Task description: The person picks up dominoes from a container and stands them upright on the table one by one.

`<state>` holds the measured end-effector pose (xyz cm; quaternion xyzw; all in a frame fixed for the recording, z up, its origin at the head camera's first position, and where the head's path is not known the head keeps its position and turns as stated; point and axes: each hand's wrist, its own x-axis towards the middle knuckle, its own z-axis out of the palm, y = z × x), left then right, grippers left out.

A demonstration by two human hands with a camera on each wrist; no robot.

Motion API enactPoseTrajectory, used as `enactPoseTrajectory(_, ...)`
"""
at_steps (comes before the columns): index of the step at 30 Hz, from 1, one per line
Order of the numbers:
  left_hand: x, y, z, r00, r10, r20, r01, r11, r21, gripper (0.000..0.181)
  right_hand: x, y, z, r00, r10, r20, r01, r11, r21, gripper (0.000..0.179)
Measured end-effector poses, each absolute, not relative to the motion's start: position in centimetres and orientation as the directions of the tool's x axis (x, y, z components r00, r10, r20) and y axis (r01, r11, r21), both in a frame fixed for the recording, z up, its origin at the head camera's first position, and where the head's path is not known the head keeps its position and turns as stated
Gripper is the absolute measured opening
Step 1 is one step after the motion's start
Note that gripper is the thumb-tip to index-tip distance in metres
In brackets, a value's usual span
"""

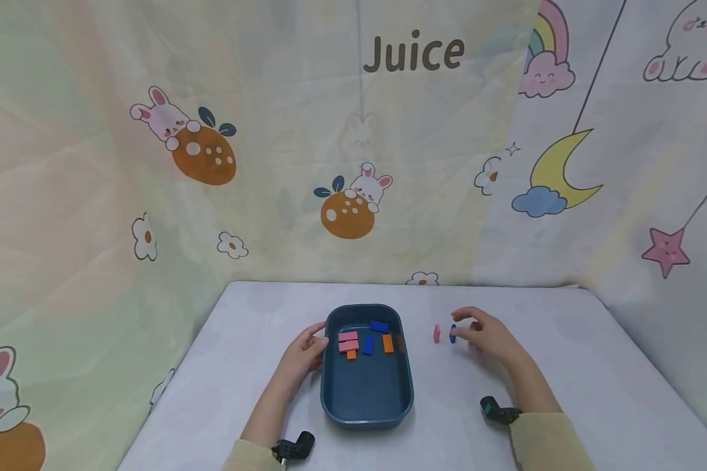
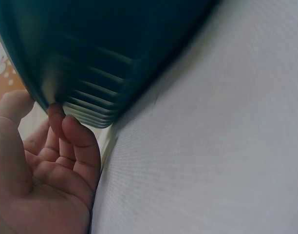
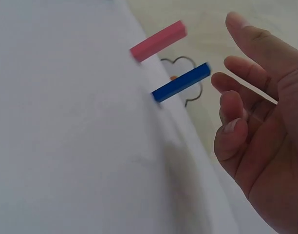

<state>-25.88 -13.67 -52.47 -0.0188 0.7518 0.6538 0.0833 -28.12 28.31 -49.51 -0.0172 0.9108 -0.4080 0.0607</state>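
Observation:
My left hand (image 1: 300, 354) grips the left rim of a dark blue plastic tray (image 1: 366, 392), thumb at the rim and curled fingers against its ribbed outer wall in the left wrist view. To the tray's right, a pink block (image 1: 436, 333) and a blue block (image 1: 453, 335) stand upright on the table, a small gap between them. Around the blue block hovers my right hand (image 1: 488, 339), thumb and forefinger spread. In the right wrist view the fingers stay apart from the blue block (image 3: 181, 83). A tiny yellow spot by the forefinger is too small to identify.
Inside the tray lie several small blocks: pink blocks (image 1: 348, 341), blue blocks (image 1: 368, 345) and orange blocks (image 1: 387, 343), near its far end. A white cloth covers the table (image 1: 442, 405). Behind its far edge hangs a printed curtain (image 1: 283, 196).

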Motion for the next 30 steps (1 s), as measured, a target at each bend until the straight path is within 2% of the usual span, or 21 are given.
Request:
enactPoseTrajectory(5,-25.9,-13.8,-52.5,-0.985,0.081,-0.151,-0.138,0.146,0.980,0.042,-28.0,27.4,-47.2,-0.992,-0.122,-0.042,-0.050,0.661,-0.749,0.061)
enactPoseTrajectory(16,-26.0,-13.7,-52.5,-0.984,0.088,-0.153,-0.140,0.143,0.980,0.042,-29.1,22.2,-42.4,-0.961,-0.273,0.048,-0.207,0.595,-0.776,0.037)
enactPoseTrajectory(30,-25.9,-13.8,-52.6,-0.984,0.096,-0.149,-0.135,0.139,0.981,0.044,-30.7,14.3,-42.3,-0.878,-0.479,-0.010,-0.299,0.564,-0.770,0.035)
